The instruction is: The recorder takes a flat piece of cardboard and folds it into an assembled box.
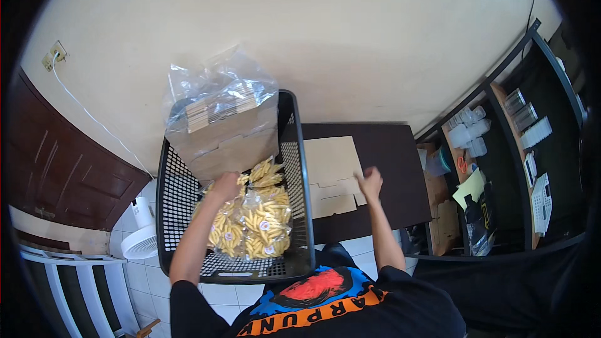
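Observation:
My left hand (226,186) reaches into a large black plastic basket (308,213), over clear bags of yellow finger-shaped snacks (266,222). Its fingers point down among the bags and are mostly hidden, so a grip cannot be made out. Behind it, a stack of flat brown cardboard pieces (235,150) stands on edge in the basket, partly covered by a clear plastic bag (222,81). My right hand (370,183) is held over the dark table, beside a flat sheet of creased cardboard (332,166). Its thumb stands apart from the bent fingers, with nothing seen in between.
The dark brown table (394,163) is against the wall, right of the basket. Farther right, a shelf unit (501,112) holds plastic containers, orange scissors (462,164) and a white calculator-like device (541,203). A white fan (141,241) stands at the left, near a brown door (62,156).

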Motion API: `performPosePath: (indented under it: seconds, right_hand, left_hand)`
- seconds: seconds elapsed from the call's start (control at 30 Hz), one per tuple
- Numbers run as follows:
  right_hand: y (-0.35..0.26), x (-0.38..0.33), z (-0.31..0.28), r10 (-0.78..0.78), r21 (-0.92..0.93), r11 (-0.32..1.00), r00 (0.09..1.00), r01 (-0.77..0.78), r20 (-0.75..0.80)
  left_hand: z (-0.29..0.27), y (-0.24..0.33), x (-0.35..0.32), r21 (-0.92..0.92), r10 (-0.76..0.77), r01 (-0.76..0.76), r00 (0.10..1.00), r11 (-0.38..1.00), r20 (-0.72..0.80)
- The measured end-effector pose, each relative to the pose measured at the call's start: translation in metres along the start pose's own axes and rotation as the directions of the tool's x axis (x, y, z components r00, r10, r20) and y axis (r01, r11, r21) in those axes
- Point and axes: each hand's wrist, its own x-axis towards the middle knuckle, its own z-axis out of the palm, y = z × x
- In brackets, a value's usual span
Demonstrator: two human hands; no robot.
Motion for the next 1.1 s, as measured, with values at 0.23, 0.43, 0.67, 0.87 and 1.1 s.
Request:
performPosePath:
  seconds: [0.23,0.43,0.67,0.87,1.1]
  right_hand:
    - [0.133,-0.011,-0.01,0.478,-0.338,0.861,0.834,-0.381,0.276]
    - [0.271,0.09,-0.036,0.328,-0.119,0.939,0.73,-0.324,0.6]
    - [0.293,0.144,-0.096,0.254,-0.24,0.963,0.699,-0.121,0.669]
    - [0.394,0.153,-0.085,-0.078,0.128,0.992,0.74,-0.011,0.668]
    - [0.407,0.165,-0.121,0.137,0.198,0.511,0.306,-0.837,0.942]
  left_hand:
    - [-0.015,0.195,-0.1,-0.164,-0.058,-0.002,0.931,0.986,-0.361]
    - [0.053,0.479,-0.116,-0.483,-0.338,-0.066,0.632,0.873,-0.697]
    - [0.287,0.577,0.024,-0.63,-0.481,0.006,0.65,0.777,-0.588]
    - [0.387,0.509,0.085,-0.243,-0.693,0.655,0.623,0.715,-0.361]
    - [0.363,0.48,0.102,-0.349,-0.848,0.773,0.477,0.529,-0.229]
